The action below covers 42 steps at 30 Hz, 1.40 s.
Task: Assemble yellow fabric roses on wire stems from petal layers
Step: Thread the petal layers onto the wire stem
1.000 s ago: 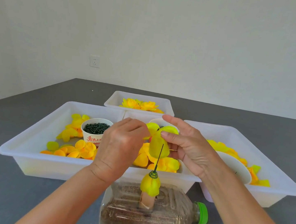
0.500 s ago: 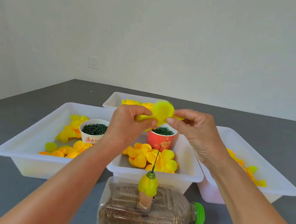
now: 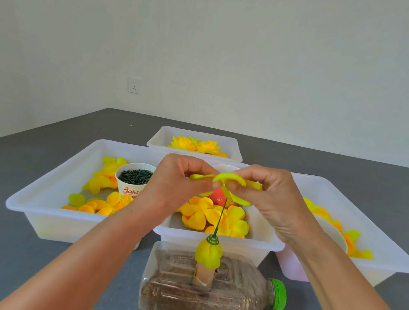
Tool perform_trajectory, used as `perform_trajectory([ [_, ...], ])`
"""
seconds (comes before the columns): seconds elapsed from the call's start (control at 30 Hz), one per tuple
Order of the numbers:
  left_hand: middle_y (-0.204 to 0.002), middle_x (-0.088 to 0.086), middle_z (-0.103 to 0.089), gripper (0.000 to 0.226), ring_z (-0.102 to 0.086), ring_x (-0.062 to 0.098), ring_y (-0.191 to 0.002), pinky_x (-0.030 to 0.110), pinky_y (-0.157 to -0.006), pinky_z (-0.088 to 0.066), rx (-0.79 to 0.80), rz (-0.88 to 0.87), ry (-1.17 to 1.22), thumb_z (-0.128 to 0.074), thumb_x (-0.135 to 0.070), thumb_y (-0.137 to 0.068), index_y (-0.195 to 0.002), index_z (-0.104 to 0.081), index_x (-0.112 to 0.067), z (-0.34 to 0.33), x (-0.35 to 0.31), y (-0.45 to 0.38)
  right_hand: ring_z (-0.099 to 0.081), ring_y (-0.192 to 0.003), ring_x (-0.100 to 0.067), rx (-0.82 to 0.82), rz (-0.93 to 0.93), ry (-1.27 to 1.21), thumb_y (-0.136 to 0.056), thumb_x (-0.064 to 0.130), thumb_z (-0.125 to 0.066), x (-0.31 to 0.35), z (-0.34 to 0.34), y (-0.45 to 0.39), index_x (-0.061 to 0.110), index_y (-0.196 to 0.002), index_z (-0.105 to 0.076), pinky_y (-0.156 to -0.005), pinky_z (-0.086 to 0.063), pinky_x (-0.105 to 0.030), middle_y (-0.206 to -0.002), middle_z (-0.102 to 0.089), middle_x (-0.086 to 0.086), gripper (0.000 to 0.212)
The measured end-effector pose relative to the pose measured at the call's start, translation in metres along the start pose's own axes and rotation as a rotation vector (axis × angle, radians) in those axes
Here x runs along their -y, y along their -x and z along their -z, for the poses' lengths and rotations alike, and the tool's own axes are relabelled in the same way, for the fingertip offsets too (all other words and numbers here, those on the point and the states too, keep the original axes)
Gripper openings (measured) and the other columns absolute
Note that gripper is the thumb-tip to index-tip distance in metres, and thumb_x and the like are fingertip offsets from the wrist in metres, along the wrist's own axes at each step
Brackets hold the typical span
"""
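Both hands pinch one yellow-green petal layer (image 3: 227, 178) spread flat between them, my left hand (image 3: 176, 185) on its left edge and my right hand (image 3: 267, 199) on its right. It hovers just above the tip of a thin green wire stem (image 3: 220, 218). The stem stands upright through a small yellow bud (image 3: 208, 254) with a green calyx, set in a holder on a sand-filled plastic bottle (image 3: 209, 290) lying on its side. Loose yellow-orange petal layers (image 3: 213, 218) lie in the middle tray behind.
A left white tray (image 3: 44, 201) holds petals and a white cup of dark green parts (image 3: 134, 178). A red cup (image 3: 220, 196) is partly hidden by my hands. A right tray (image 3: 390, 260) holds petals and a white bowl. A far tray (image 3: 196, 143) holds finished roses.
The petal layer, earlier raised and turned toward me, has been lowered and flattened out above the wire tip. Both hands came down with it.
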<state>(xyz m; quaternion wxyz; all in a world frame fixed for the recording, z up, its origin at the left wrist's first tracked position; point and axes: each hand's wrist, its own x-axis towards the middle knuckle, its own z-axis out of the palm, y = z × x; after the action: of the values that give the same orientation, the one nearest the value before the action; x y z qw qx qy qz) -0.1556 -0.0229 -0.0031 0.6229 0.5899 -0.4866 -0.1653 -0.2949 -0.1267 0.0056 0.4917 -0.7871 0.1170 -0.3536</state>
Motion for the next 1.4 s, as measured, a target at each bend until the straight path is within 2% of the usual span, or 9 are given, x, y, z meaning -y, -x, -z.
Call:
perform_trajectory([
  [0.07,-0.075,0.003,-0.071,0.019,-0.063,0.015,-0.072,0.033,-0.072,-0.052,0.004,-0.016,-0.028,-0.075,-0.002,-0.072,-0.07,-0.072,-0.021,-0.001,-0.001,0.004,-0.061,-0.07,-0.002,0.008,0.014,0.01,-0.064,0.025,-0.075,0.001,-0.002,0.004,0.013,-0.077,-0.074,-0.066,-0.048,-0.016,-0.073,-0.07,0.007,0.017],
  [0.2,-0.073,-0.005,-0.071,0.02,-0.064,0.007,-0.07,0.021,-0.067,-0.052,0.02,-0.025,-0.012,-0.077,-0.003,-0.07,-0.071,-0.073,-0.023,-0.001,-0.004,0.013,-0.061,-0.073,-0.007,0.02,-0.034,-0.036,-0.071,0.017,-0.074,0.002,-0.001,0.01,0.014,-0.074,-0.075,-0.07,-0.049,-0.02,-0.076,-0.071,0.001,0.004],
  [0.43,-0.089,0.019,-0.072,0.036,-0.068,0.027,-0.08,0.039,-0.077,-0.055,0.093,0.052,0.085,-0.076,-0.021,-0.057,-0.089,-0.073,-0.006,0.001,-0.006,0.025,-0.058,-0.066,-0.004,0.072,-0.075,-0.093,-0.059,0.038,-0.072,-0.001,-0.004,0.016,0.022,-0.076,-0.076,-0.063,-0.047,-0.014,-0.069,-0.068,0.005,0.023],
  [0.7,-0.078,0.008,-0.072,0.016,-0.064,0.013,-0.069,0.026,-0.064,-0.052,0.079,0.048,0.094,-0.074,-0.006,-0.073,-0.073,-0.074,-0.021,-0.002,-0.004,0.026,-0.063,-0.067,0.001,0.082,-0.027,-0.082,-0.055,0.032,-0.073,0.0,-0.002,0.02,0.029,-0.068,-0.076,-0.064,-0.049,-0.012,-0.07,-0.072,0.008,0.014],
  [0.83,-0.077,0.003,-0.073,0.014,-0.067,0.011,-0.068,0.021,-0.061,-0.052,0.108,0.036,0.122,-0.073,-0.003,-0.073,-0.076,-0.074,-0.017,0.0,-0.003,0.029,-0.066,-0.066,-0.002,0.033,0.13,0.012,-0.064,0.025,-0.073,-0.001,-0.003,0.023,0.031,-0.066,-0.075,-0.064,-0.051,-0.015,-0.071,-0.073,0.007,0.006],
  [0.97,-0.075,-0.003,-0.073,0.01,-0.067,0.009,-0.07,0.022,-0.065,-0.054,0.099,-0.022,0.104,-0.074,-0.015,-0.065,-0.073,-0.074,-0.022,0.0,-0.003,0.031,-0.065,-0.078,-0.011,-0.075,0.477,0.369,-0.073,0.002,-0.072,-0.008,-0.003,0.027,0.016,-0.084,-0.075,-0.074,-0.051,-0.024,-0.08,-0.073,0.001,0.019],
  [1.1,-0.075,-0.01,-0.071,0.013,-0.064,0.007,-0.073,0.022,-0.073,-0.052,0.055,-0.116,-0.003,-0.072,-0.024,-0.062,-0.075,-0.072,-0.025,0.0,-0.003,0.033,-0.068,-0.078,-0.015,-0.148,0.739,0.698,-0.075,0.004,-0.069,-0.014,-0.003,0.028,0.007,-0.085,-0.076,-0.073,-0.048,-0.033,-0.085,-0.074,-0.001,0.012],
  [1.2,-0.081,-0.006,-0.069,0.017,-0.064,0.014,-0.079,0.026,-0.077,-0.052,0.03,-0.184,-0.126,-0.076,-0.01,-0.07,-0.077,-0.071,-0.024,0.0,-0.002,0.035,-0.067,-0.074,-0.022,-0.157,0.824,0.788,-0.082,0.006,-0.065,-0.019,-0.002,0.03,0.005,-0.089,-0.075,-0.072,-0.049,-0.035,-0.086,-0.073,-0.002,0.013],
  [1.4,-0.083,-0.002,-0.067,0.026,-0.06,0.003,-0.076,0.018,-0.075,-0.047,-0.018,-0.316,-0.276,-0.074,0.005,-0.072,-0.084,-0.072,-0.018,0.002,0.002,0.04,-0.064,-0.074,-0.024,-0.18,0.778,0.836,-0.078,0.004,-0.07,-0.03,-0.008,0.037,0.005,-0.084,-0.072,-0.075,-0.045,-0.033,-0.08,-0.069,-0.002,0.007],
])
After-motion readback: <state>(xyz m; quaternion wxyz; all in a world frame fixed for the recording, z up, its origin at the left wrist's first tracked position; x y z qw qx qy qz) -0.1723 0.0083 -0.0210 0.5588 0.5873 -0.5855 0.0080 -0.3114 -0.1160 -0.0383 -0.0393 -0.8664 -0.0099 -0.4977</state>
